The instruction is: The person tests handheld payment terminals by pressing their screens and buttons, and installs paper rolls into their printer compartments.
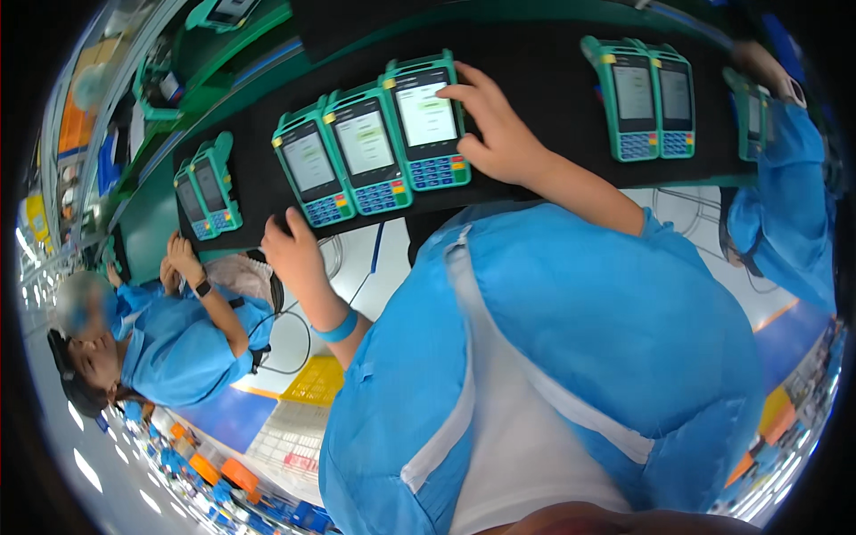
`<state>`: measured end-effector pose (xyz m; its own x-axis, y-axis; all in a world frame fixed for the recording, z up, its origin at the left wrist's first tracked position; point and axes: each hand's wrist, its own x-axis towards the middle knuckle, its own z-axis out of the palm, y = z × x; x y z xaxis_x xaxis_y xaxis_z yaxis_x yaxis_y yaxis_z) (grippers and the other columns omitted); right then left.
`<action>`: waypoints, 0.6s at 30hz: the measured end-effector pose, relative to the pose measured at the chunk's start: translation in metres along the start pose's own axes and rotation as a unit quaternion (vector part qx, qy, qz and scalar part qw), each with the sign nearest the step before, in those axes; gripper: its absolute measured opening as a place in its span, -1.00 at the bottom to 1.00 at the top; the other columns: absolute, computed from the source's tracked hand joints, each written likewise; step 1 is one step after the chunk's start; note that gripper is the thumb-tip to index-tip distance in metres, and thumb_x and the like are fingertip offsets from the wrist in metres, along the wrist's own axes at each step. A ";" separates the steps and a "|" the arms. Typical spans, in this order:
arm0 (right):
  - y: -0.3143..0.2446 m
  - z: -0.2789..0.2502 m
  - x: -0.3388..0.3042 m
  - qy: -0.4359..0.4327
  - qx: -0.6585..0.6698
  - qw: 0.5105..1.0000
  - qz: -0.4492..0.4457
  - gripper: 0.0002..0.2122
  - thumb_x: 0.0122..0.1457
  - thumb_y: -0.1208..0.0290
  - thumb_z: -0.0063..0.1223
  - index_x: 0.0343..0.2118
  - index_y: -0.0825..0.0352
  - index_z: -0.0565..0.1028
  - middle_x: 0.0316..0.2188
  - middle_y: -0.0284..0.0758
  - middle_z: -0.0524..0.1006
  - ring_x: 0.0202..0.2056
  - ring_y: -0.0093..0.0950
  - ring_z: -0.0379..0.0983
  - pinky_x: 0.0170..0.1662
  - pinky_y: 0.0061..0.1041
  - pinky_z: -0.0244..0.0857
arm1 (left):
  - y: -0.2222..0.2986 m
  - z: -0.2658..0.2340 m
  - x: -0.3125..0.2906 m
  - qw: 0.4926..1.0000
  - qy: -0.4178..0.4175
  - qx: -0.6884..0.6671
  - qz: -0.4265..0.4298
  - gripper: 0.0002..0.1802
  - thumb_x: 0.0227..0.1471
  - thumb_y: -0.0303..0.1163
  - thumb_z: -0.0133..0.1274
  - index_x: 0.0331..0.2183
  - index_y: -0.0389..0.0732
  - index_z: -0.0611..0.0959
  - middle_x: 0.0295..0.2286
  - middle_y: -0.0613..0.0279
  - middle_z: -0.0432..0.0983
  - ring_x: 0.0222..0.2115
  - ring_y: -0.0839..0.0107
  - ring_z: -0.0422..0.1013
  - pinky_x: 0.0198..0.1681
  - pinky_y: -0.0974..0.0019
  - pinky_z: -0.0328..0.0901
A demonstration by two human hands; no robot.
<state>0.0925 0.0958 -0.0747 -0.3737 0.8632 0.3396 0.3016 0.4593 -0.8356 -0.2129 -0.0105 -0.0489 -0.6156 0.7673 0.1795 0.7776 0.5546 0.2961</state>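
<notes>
**Two bare hands at a row of green payment terminals**

The right hand (499,134) reaches forward from a blue sleeve, forearm angled up and left, and lies on the right edge of the rightmost terminal (428,120) of a row of three on the black mat (535,71). The left hand (292,251), a blue wristband (337,328) on its wrist, rests at the mat's near edge just below the leftmost terminal (310,174).

The right palm is hidden beneath the hand, and the left fingertips blur into the dark mat.

The right fingers are spread, the index tip touching the lit screen. The left fingers are loosely curled, holding nothing.
</notes>
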 end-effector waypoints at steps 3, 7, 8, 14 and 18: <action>0.007 -0.015 -0.004 0.000 0.010 1.000 0.004 -0.48 -0.10 0.52 -0.08 0.04 0.18 0.25 0.18 0.03 0.05 0.17 0.04 0.03 0.16 -0.16 0.06 | 0.006 0.004 -0.001 1.000 -0.010 0.026 0.001 -0.42 0.09 -0.01 -0.09 -0.11 -0.36 0.50 -0.18 -0.23 0.41 -0.14 -0.10 0.34 -0.08 0.05 0.24; -0.002 -0.034 -0.009 -0.027 0.005 0.999 0.038 -0.44 -0.09 0.52 -0.04 0.08 0.22 0.20 0.19 0.02 0.04 0.17 0.01 0.03 0.18 -0.17 0.04 | 0.008 -0.001 -0.002 0.996 -0.005 0.066 -0.060 -0.35 0.04 0.08 -0.07 -0.11 -0.34 0.51 -0.18 -0.24 0.38 -0.15 -0.12 0.34 -0.07 0.05 0.25; -0.001 -0.036 -0.007 -0.034 0.002 0.999 0.026 -0.41 -0.07 0.50 -0.02 0.12 0.24 0.15 0.17 0.02 0.08 0.17 0.00 0.05 0.17 -0.18 0.05 | 0.008 -0.003 -0.002 0.996 0.003 0.066 -0.064 -0.35 0.04 0.08 -0.07 -0.11 -0.34 0.51 -0.18 -0.24 0.38 -0.15 -0.12 0.34 -0.07 0.05 0.25; -0.048 -0.060 -0.018 -0.130 -0.080 0.988 0.001 -0.25 -0.04 0.36 0.11 0.22 0.29 0.01 0.08 0.04 0.21 0.16 -0.03 0.09 0.16 -0.20 0.09 | 0.011 -0.026 0.010 0.998 -0.046 0.041 -0.032 -0.36 0.02 0.01 -0.01 -0.06 -0.35 0.45 -0.15 -0.32 0.36 -0.12 -0.17 0.31 -0.04 0.02 0.24; -0.071 -0.071 -0.036 -0.170 -0.093 0.981 -0.002 -0.15 -0.08 0.31 0.22 0.25 0.30 -0.05 0.14 0.01 0.16 0.21 -0.07 0.02 0.18 -0.20 0.06 | 0.002 -0.061 0.024 0.995 -0.035 -0.052 -0.083 -0.43 0.09 0.01 -0.07 -0.45 -0.41 0.58 -0.52 -0.05 0.53 -0.41 0.01 0.44 -0.28 0.13 0.28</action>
<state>0.1474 0.0471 0.0028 -0.6368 0.7558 0.1523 0.4428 0.5202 -0.7303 -0.2342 -0.0104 0.0127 -0.7214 0.6903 0.0548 0.6459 0.6422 0.4128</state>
